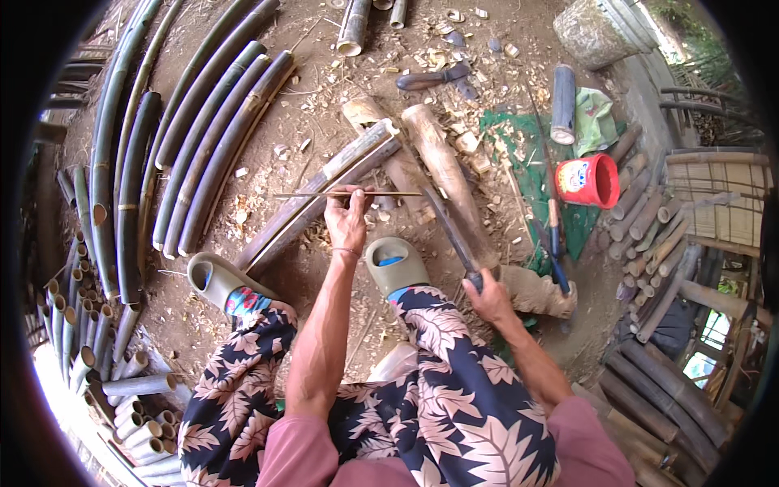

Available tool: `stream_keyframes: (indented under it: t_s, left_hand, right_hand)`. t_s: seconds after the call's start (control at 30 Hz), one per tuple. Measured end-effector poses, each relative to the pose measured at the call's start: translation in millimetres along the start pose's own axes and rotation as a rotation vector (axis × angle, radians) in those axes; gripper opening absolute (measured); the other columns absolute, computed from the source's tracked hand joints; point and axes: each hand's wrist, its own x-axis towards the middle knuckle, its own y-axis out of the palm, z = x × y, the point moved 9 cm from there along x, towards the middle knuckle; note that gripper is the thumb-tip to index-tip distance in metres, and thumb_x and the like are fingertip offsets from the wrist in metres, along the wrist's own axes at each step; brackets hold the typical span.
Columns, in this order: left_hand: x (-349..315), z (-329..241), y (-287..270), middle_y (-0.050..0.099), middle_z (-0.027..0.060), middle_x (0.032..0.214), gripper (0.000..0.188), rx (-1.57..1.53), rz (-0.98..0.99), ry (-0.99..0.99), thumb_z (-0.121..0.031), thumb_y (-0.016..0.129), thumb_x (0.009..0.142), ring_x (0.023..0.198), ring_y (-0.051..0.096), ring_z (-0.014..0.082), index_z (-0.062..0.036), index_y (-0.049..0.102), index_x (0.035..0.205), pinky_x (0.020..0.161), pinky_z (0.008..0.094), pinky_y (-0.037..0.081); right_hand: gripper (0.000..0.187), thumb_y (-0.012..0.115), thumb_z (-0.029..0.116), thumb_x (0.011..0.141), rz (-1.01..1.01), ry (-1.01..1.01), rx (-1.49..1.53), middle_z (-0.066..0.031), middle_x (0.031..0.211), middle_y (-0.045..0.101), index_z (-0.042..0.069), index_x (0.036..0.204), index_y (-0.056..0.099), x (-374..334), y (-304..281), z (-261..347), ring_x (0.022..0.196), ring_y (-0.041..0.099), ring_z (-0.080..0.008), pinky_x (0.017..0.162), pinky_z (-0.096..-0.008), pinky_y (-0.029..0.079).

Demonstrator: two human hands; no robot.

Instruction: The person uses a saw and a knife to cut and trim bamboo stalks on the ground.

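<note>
My left hand (pixel 346 219) is closed on a thin bamboo stick (pixel 302 195) that lies level across the view, above a long split bamboo pole (pixel 324 191) slanting over the dirt. My right hand (pixel 487 298) grips the handle of a long dark knife (pixel 448 230), whose blade points up and left toward the stick's right end. A thick pale bamboo log (pixel 442 174) lies just behind the blade. My two feet in olive clogs (pixel 395 264) rest on the ground between the hands.
Long curved green bamboo poles (pixel 195 138) lie at left, short cut tubes (pixel 122 381) at lower left. A red bucket (pixel 588 180), a green cloth (pixel 595 118), a cut grey tube (pixel 563 103), a second knife (pixel 430 78) and wood chips lie ahead. Stacked bamboo lengths (pixel 649 235) stand right.
</note>
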Motion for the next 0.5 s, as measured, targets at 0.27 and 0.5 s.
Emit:
stream_keyframes:
  t_s: [0.27,0.5]
  left_hand:
    - [19.1,-131.7,57.0,0.063,0.0188,0.103,0.011,0.379,0.207,0.488,-0.008,0.055,0.100,0.100,0.069,0.0283,-0.0042,0.050,0.109,0.088,0.0385,0.061]
    - [54.1,-178.2,169.7,0.062,0.0140,0.097,0.004,1.081,0.530,0.611,0.000,0.057,0.092,0.089,0.065,0.0266,-0.0027,0.058,0.095,0.079,0.0367,0.056]
  right_hand:
    - [0.030,0.062,0.025,0.095,-0.203,-0.045,0.435,-0.0031,0.063,0.058,0.001,0.110,0.056,-3.0,-54.8,26.5,0.055,0.059,-0.0125,0.052,-0.0309,0.048]
    - [0.028,0.059,0.022,0.100,-0.217,-0.160,0.676,-0.0020,0.068,0.056,-0.002,0.114,0.053,25.3,-78.5,65.1,0.052,0.055,-0.0096,0.049,-0.0257,0.045]
